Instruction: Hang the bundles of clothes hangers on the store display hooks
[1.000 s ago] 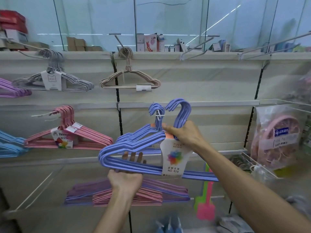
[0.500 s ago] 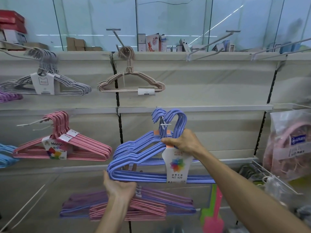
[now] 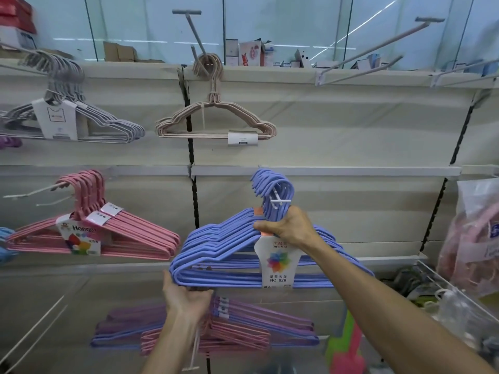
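At the middle of the display wall, just under its central horizontal rail, the right hand (image 3: 290, 228) has its grip clamped on the necks of a bundle of periwinkle-blue plastic-coated clothes hangers (image 3: 229, 255), thumb and fingers pinching just above the white card label (image 3: 276, 261) printed NO 829. Lower and to the left, the left hand (image 3: 186, 294) cups the bundle's left shoulder corner from beneath, fingers curled round the bottom bars. The blue hook ends sit around a short white display hook (image 3: 279, 199) that pokes out through them, so the step in hand looks like seating the bundle on that peg; whether the weight already rests on it cannot be told. The next move, as I judge it, calls for sliding the hooks back toward the wall and easing both holds only once the bundle hangs level. Further out hang a pink hanger bundle (image 3: 94, 236) at the left, a beige one (image 3: 216, 122) above, and grey ones (image 3: 73, 114) toward the upper left corner.
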### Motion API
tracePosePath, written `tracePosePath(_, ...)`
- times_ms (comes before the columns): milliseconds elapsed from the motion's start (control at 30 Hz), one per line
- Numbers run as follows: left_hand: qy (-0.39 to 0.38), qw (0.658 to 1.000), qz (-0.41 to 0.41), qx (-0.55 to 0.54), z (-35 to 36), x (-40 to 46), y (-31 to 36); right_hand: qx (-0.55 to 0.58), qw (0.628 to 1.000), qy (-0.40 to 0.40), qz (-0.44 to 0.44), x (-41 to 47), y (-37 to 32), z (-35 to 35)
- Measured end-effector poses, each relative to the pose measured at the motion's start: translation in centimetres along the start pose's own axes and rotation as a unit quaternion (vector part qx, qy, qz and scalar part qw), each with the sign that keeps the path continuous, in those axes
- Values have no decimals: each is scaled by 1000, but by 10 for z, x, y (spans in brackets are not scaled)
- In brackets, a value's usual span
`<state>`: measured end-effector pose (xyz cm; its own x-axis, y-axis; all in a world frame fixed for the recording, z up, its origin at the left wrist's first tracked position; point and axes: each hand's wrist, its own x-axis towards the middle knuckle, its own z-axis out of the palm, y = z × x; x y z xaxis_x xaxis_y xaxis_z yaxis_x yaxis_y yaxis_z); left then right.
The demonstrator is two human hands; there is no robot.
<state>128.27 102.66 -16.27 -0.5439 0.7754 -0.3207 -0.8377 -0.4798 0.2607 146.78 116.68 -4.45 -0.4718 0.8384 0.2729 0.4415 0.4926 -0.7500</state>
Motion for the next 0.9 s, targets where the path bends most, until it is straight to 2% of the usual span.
tracePosePath(133, 34, 998, -27, 39, -8, 16, 12, -8, 1000, 5, 5, 4, 5, 9)
tracePosePath(500, 29, 989, -59, 135, -8, 24, 35, -45, 995, 59, 62, 4, 8, 27)
tracePosePath(767, 22, 970, -65, 232, -13, 14, 61, -65, 993, 83, 49, -14, 4, 26)
tracePosePath(900, 17, 962, -24, 272, -26, -10, 80, -60, 993, 88, 51, -38, -5, 21)
